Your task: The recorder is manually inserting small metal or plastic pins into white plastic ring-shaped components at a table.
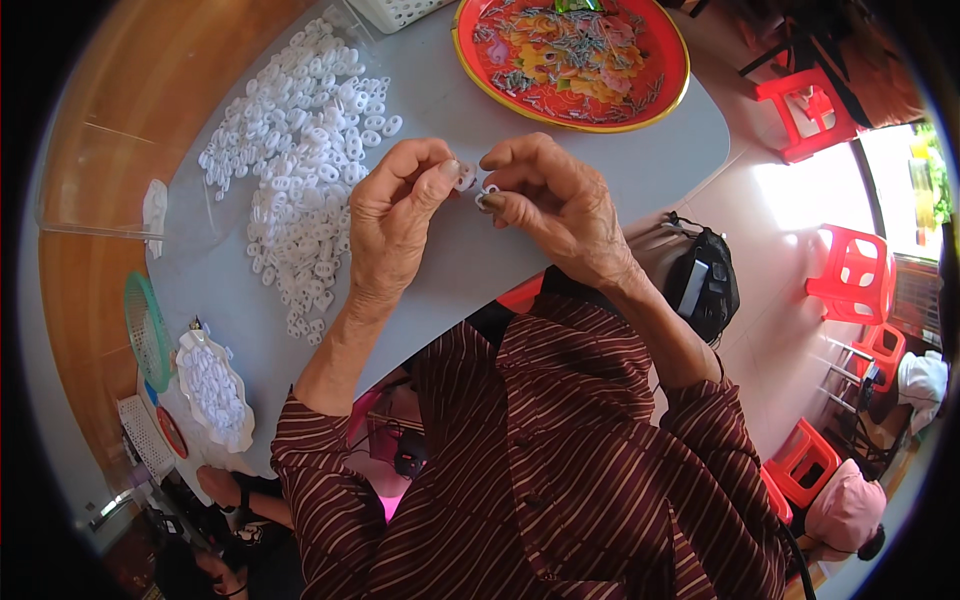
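Observation:
Above the grey table point(430, 95), my left hand point(400, 205) pinches a small white oval plastic piece with holes point(463, 178) between thumb and fingertips. Close by on its right, my right hand point(560, 205) is closed on another small white plastic piece point(486, 194), its thumb below and its index finger bent above. The two pieces are nearly touching; whether they meet is too small to tell. To the left of my hands spreads a big heap of similar white pieces point(300, 150). Beyond them stands a round red floral tray point(470, 60) with many small grey metal pins scattered in it.
A scalloped white dish point(242, 440) of white pieces and a green mesh basket point(146, 330) are at the left. At the far edge is a white perforated basket point(395, 12). Another person's hand point(218, 487) shows lower left. Red stools point(850, 272) and a black bag point(705, 280) are at the right.

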Available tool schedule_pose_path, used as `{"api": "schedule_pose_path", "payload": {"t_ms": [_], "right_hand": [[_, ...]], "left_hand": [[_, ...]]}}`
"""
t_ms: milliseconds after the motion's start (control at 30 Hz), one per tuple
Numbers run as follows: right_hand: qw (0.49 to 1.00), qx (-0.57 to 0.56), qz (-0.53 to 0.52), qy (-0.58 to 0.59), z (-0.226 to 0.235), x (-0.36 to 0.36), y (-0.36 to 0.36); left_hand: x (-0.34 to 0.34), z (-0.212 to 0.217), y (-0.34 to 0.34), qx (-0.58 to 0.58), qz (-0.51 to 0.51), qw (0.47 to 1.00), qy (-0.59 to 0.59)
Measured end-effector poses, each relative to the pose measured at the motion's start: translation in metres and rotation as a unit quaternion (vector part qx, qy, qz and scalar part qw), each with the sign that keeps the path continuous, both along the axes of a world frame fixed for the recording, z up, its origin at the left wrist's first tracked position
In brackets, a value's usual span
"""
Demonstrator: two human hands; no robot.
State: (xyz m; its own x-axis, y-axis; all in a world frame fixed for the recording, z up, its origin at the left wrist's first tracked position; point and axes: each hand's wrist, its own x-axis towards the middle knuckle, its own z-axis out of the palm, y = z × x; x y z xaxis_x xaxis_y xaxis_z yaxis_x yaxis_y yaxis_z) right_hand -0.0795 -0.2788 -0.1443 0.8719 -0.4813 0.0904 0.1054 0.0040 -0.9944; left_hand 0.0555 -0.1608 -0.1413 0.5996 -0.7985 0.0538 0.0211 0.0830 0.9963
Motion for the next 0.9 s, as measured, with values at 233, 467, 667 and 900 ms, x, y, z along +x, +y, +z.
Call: {"api": "schedule_pose_path", "payload": {"t_ms": [233,467,667,900], "right_hand": [[1.000,0.014,-0.004,-0.005,0.001,0.000,0.001],[1.000,-0.007,-0.013,0.007,0.002,0.000,0.002],[1.000,-0.013,-0.015,0.012,0.003,-0.001,0.002],[0.999,-0.028,-0.016,0.001,0.002,0.000,0.002]], "left_hand": [[0.000,0.003,0.001,0.014,-0.018,1.000,-0.008],[0.002,0.008,-0.003,0.011,-0.004,0.997,-0.071],[0.002,0.011,-0.003,0.029,-0.010,0.991,-0.128],[0.002,0.014,-0.004,0.033,-0.024,0.985,-0.166]]}}
